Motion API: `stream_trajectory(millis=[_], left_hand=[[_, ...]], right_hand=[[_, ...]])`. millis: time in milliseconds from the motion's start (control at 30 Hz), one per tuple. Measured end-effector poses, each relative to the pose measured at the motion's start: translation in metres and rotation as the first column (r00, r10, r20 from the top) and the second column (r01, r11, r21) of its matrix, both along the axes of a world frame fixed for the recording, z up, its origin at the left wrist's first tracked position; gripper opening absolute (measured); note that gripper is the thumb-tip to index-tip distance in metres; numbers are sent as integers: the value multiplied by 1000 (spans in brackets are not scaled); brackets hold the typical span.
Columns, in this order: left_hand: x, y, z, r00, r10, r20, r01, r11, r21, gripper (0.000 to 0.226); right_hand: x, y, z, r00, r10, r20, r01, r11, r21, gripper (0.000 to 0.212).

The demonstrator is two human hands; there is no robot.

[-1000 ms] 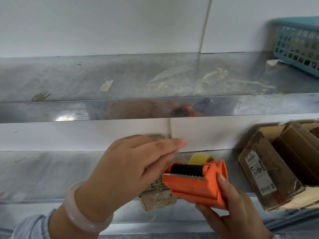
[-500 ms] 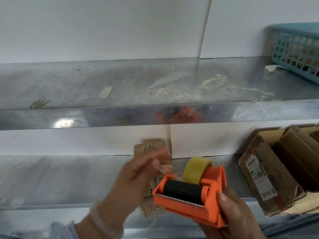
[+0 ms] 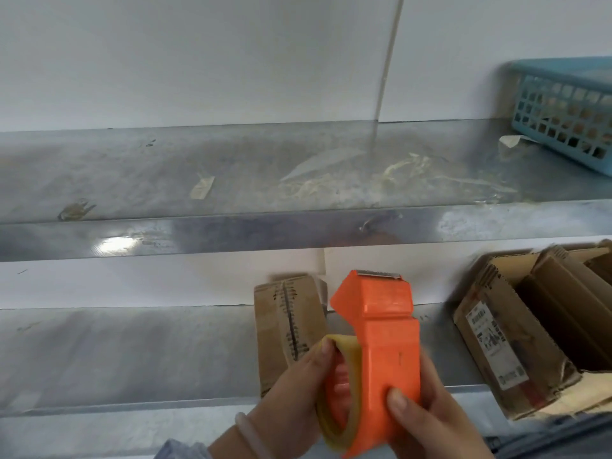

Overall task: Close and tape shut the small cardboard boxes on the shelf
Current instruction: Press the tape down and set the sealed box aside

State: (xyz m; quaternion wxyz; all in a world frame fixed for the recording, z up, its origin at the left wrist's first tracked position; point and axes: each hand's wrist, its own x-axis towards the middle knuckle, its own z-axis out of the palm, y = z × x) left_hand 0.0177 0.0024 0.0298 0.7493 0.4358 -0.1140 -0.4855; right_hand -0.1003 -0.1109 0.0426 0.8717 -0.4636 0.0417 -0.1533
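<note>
Between both grips: orange tape dispenser (image 3: pixel 387 342), cutter edge up. Right grip (image 3: pixel 427 415) clamps its body; left grip (image 3: pixel 291 402) curls round the tape roll (image 3: pixel 342 344). Just behind the grips, small cardboard box (image 3: pixel 281 323) on the shelf (image 3: pixel 132 352), flaps closed. Open boxes (image 3: pixel 516 332) sit right of the right grip.
</note>
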Motion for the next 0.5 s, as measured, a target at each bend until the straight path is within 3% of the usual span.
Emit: stream_trajectory(millis=[67,167,333,433,500], left_hand=[[-3,-3,1,999,26,-46,-26,1000,10,72],[-6,-7,-2,985,170,34,-173,978,117,55],[-7,-10,4,944,291,157,-322,916,239,40],[-4,-7,9,909,292,299,-372,891,261,48],[-4,-7,12,885,272,378,-391,875,285,52]], right_hand=[[1,-4,-8,997,75,-31,-68,982,176,80],[2,-7,-11,992,63,-108,-29,958,285,84],[5,-8,-6,989,130,-71,-106,954,279,81],[6,-7,-4,991,55,-126,-33,985,170,84],[6,-5,-4,981,103,-165,-86,990,108,90]])
